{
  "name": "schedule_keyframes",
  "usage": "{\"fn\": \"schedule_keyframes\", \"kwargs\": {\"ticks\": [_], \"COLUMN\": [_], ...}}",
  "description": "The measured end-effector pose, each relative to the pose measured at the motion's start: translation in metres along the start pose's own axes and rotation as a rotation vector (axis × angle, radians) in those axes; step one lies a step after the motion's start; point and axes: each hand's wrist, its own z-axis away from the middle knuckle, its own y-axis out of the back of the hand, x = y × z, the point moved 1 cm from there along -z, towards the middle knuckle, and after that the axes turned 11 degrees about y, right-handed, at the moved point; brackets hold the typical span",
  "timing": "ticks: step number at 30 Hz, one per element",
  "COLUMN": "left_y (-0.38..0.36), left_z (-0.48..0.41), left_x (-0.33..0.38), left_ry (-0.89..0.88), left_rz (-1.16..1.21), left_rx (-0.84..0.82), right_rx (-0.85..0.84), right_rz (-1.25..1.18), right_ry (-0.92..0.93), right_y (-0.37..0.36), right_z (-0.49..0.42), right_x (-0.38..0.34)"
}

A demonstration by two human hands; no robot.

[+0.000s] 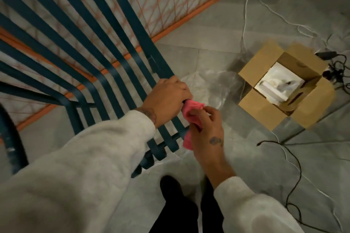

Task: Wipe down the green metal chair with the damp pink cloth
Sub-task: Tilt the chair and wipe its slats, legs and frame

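Note:
The green metal chair (79, 30) fills the left of the head view, its long flat slats running from upper left down to a curled edge near the middle. My left hand (166, 98) grips the chair's right-hand slat edge. The pink cloth (193, 111) is bunched against that same edge, partly hanging below. My right hand (206, 130) holds the cloth, fingers pinched around it.
An open cardboard box (251, 100) with white contents stands on the grey tiled floor at the right. White and black cables (291, 159) trail across the floor around it. A rug with an orange border (170, 30) lies under the chair. My shoe (170, 185) is below.

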Motion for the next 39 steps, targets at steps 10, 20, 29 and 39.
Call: {"fn": "schedule_keyframes", "kwargs": {"ticks": [10,20,29,39], "left_y": [0.0,-0.013,-0.09,-0.133], "left_z": [-0.003,0.007,0.074,0.071], "left_x": [-0.003,0.001,0.011,0.029], "left_ry": [-0.031,0.017,0.577,0.495], "left_rz": [-0.047,0.016,0.943,1.088], "left_rx": [-0.006,0.096,-0.043,-0.307], "right_rx": [-0.048,0.001,0.167,0.095], "right_rz": [-0.113,-0.088,-0.401,-0.389], "right_ry": [-0.168,-0.089,-0.522,-0.62], "right_y": [0.002,-0.005,0.006,-0.028], "right_z": [0.032,0.021,0.039,0.043], "right_x": [0.017,0.012,0.033,0.069]}}
